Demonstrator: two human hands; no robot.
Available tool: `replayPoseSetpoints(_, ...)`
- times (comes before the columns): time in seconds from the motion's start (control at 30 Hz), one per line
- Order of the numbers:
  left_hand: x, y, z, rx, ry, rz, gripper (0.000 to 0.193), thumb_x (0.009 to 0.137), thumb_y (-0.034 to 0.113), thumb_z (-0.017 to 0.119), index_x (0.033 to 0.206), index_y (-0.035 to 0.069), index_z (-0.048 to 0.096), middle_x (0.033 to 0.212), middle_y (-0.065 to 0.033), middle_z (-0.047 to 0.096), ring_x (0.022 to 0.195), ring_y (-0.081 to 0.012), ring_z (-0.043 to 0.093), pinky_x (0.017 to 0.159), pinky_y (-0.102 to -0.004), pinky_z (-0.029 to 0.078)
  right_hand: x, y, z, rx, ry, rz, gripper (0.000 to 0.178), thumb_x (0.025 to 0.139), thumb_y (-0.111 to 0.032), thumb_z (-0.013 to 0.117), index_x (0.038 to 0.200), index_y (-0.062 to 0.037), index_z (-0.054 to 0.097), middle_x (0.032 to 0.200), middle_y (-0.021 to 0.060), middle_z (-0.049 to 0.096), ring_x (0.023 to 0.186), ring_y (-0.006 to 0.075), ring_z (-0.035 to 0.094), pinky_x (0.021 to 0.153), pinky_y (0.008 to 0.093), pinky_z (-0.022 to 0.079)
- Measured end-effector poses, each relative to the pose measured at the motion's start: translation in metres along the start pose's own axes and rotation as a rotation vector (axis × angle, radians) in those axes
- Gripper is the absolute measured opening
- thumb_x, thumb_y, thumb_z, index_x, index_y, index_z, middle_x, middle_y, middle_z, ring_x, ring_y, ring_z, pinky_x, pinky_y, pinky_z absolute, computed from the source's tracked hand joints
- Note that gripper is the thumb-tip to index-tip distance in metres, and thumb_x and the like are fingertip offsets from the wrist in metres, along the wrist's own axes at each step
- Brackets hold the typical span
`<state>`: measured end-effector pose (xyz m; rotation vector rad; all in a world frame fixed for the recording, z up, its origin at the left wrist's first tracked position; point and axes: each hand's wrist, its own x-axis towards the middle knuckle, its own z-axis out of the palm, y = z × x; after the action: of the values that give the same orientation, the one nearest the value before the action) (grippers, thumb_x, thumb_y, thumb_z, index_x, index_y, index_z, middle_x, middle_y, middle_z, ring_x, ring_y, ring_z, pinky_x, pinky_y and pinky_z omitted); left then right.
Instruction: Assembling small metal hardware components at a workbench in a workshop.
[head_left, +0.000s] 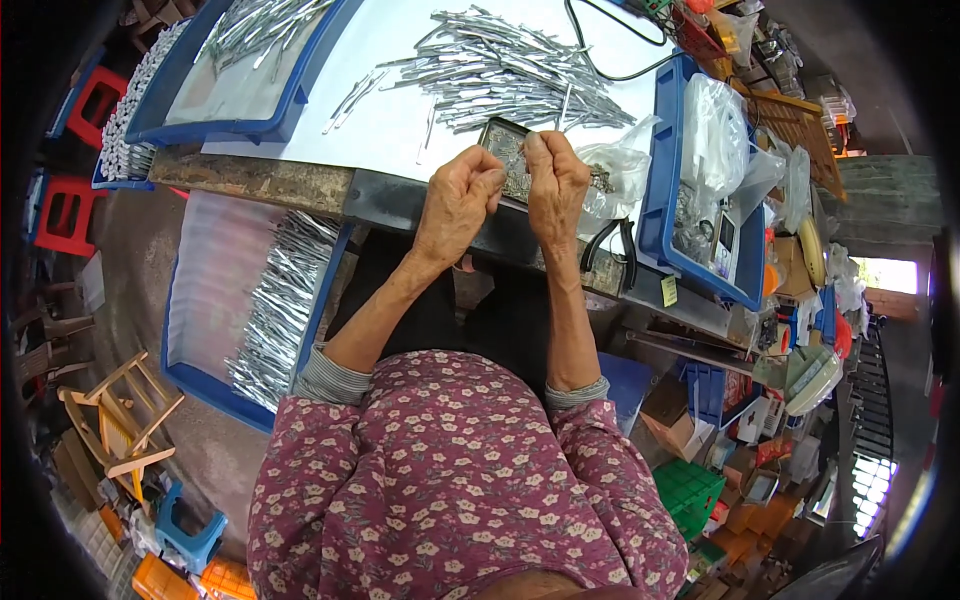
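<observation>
My left hand (458, 205) and my right hand (556, 190) are raised side by side over the near edge of the white-topped table. Thumb and fingers of each are pinched together; whatever they hold is too small or hidden to make out. Just behind them, partly covered, lies a dark-rimmed tray (506, 125) of tiny metal pieces. Farther back spreads a heap of slim silvery metal strips (500, 75). One pale strip (565, 105) stands out above my right hand; I cannot tell whether the hand touches it. A clear plastic bag (622, 175) lies right of that hand.
Black-handled pliers (628, 255) hang at the table edge. A blue tray (655, 200) with plastic bags stands at the right. More strips fill blue trays at the upper left (215, 132) and lower left (200, 382). A black cable (610, 78) crosses the back.
</observation>
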<state>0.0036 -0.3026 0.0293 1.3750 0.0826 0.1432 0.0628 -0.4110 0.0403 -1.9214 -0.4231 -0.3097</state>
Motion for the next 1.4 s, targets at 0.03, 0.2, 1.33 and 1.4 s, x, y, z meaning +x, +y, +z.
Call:
replayPoseSetpoints(0.03, -0.001, 0.001, 0.001, -0.038, 0.011, 0.017, 0.011, 0.086, 0.008, 0.048, 0.078, 0.001, 0.051, 0.056, 0.0019, 0.046, 0.049, -0.0029, 0.040, 0.043, -0.0182, 0.032, -0.001, -0.001, 0.001, -0.040, 0.033, -0.039, 0.022, 0.086, -0.017, 0.050, 0.074, 0.0008, 0.051, 0.056, 0.0119, 0.046, 0.048, 0.0196, 0.044, 0.048, 0.0336, 0.035)
replayPoseSetpoints(0.2, -0.002, -0.002, 0.006, -0.085, 0.047, 0.093, 0.009, 0.086, 0.009, 0.052, 0.081, 0.002, 0.053, 0.056, 0.0043, 0.044, 0.047, -0.0006, 0.036, 0.041, -0.0151, 0.026, -0.006, -0.004, 0.006, -0.068, 0.086, -0.075, 0.022, 0.086, -0.017, 0.050, 0.074, 0.0006, 0.051, 0.056, 0.0130, 0.046, 0.048, 0.0236, 0.044, 0.047, 0.0341, 0.034)
replayPoseSetpoints(1.33, -0.110, -0.034, -0.044, -0.574, 0.052, -0.489, 0.013, 0.090, 0.015, 0.046, 0.092, 0.002, 0.047, 0.060, 0.0003, 0.041, 0.042, -0.0008, 0.026, 0.036, -0.0143, 0.019, -0.050, -0.003, -0.021, -0.078, 0.057, -0.048, 0.011, 0.084, -0.010, 0.054, 0.085, 0.0010, 0.057, 0.066, 0.0033, 0.053, 0.058, 0.0085, 0.045, 0.051, 0.0236, 0.038)
replayPoseSetpoints(1.4, -0.111, -0.039, -0.044, -0.582, 0.063, -0.490, 0.014, 0.090, 0.015, 0.046, 0.092, 0.001, 0.047, 0.060, -0.0001, 0.042, 0.042, -0.0010, 0.026, 0.036, -0.0145, 0.019, -0.052, -0.010, -0.022, -0.102, 0.068, -0.076, 0.010, 0.084, -0.009, 0.055, 0.084, 0.0009, 0.057, 0.066, 0.0021, 0.052, 0.057, 0.0079, 0.044, 0.051, 0.0227, 0.037)
